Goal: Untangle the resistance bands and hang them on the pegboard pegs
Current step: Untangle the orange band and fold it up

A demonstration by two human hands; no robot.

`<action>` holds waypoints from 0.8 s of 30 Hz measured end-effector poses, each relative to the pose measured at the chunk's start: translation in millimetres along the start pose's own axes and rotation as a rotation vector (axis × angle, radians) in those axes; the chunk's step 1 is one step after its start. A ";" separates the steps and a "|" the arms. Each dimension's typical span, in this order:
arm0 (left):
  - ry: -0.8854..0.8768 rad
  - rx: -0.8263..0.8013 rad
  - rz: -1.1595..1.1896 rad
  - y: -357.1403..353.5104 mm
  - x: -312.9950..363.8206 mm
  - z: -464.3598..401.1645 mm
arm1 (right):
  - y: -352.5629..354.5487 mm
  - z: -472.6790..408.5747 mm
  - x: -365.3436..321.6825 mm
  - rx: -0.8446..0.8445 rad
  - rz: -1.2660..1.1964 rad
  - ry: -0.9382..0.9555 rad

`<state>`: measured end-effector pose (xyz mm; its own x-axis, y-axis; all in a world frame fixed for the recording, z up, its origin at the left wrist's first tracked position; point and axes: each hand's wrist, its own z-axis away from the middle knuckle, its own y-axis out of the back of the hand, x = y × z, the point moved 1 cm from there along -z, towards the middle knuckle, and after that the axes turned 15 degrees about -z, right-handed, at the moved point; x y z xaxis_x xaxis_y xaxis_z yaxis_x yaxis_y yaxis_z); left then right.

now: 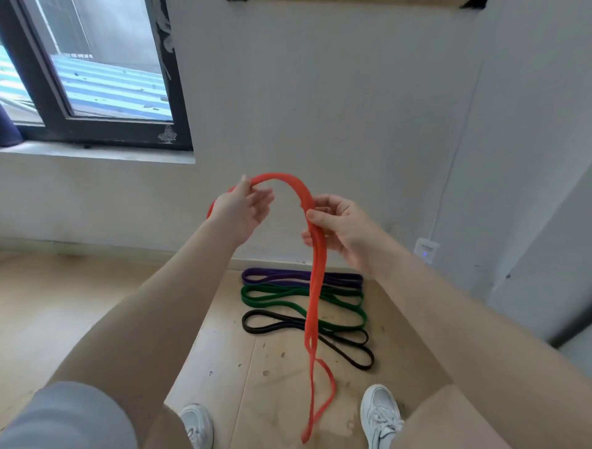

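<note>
A long red resistance band (315, 288) arches between my two hands at chest height. My left hand (238, 208) pinches its left part near the top of the arch. My right hand (336, 224) grips the doubled strands on the right, and the rest hangs down to a twisted loop near my shoes. On the floor by the wall lie a purple band (275, 276), a green band (275, 296) and a black band (275, 322), folded side by side. The bottom edge of a board (349, 2) shows at the top of the wall; no pegs are visible.
A dark-framed window (96, 80) with a sill fills the upper left. A white wall socket (426, 251) sits low on the right, under a thin cable. A grey wall corner (544, 224) juts out on the right. My white shoes (381, 416) stand on the wooden floor.
</note>
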<state>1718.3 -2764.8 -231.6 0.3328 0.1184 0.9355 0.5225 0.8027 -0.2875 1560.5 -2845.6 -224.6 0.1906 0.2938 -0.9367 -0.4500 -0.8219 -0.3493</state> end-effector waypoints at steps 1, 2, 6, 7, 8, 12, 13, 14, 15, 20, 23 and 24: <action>0.038 -0.078 -0.168 -4.5 -6.9 9.1 | -4.2 -5.4 -7.9 0.037 -0.052 0.012; 0.054 -0.141 -0.332 -8.2 -16.4 20.6 | -7.3 -11.0 -14.4 0.077 -0.104 0.020; -0.092 -0.332 -0.505 -12.2 -46.0 62.6 | -12.6 -33.1 -27.0 0.217 -0.255 0.061; -0.159 -0.339 -0.506 -10.7 -47.0 66.8 | -13.1 -37.4 -27.9 0.241 -0.293 0.068; -0.242 -0.321 -0.556 -9.1 -44.6 68.4 | -13.4 -41.3 -28.4 0.255 -0.332 0.077; -0.473 -0.196 -0.795 -16.1 -23.1 65.8 | -8.6 -53.1 -37.0 0.298 -0.409 0.127; -0.507 -0.175 -0.834 -19.7 -16.8 63.8 | -4.5 -55.0 -41.1 0.320 -0.416 0.142; -0.534 -0.149 -0.856 -23.1 -9.8 61.0 | 0.9 -56.3 -45.0 0.347 -0.418 0.152; -0.561 -0.116 -0.861 -26.1 -2.1 57.3 | 6.4 -56.6 -48.6 0.371 -0.418 0.155; -0.673 -0.079 -0.902 -40.8 34.4 41.2 | 34.7 -53.3 -54.0 0.454 -0.128 0.088; -0.742 -0.118 -0.963 -47.6 50.3 36.0 | 38.3 -54.6 -55.2 0.439 0.426 0.293; -0.751 -0.122 -0.980 -48.3 54.4 35.0 | 32.8 -54.3 -56.2 0.389 0.529 0.387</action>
<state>1683.7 -2776.7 -159.6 -0.7501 -0.1626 0.6410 0.3803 0.6869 0.6193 1582.4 -2915.5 -182.1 0.1244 -0.3421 -0.9314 -0.8277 -0.5535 0.0928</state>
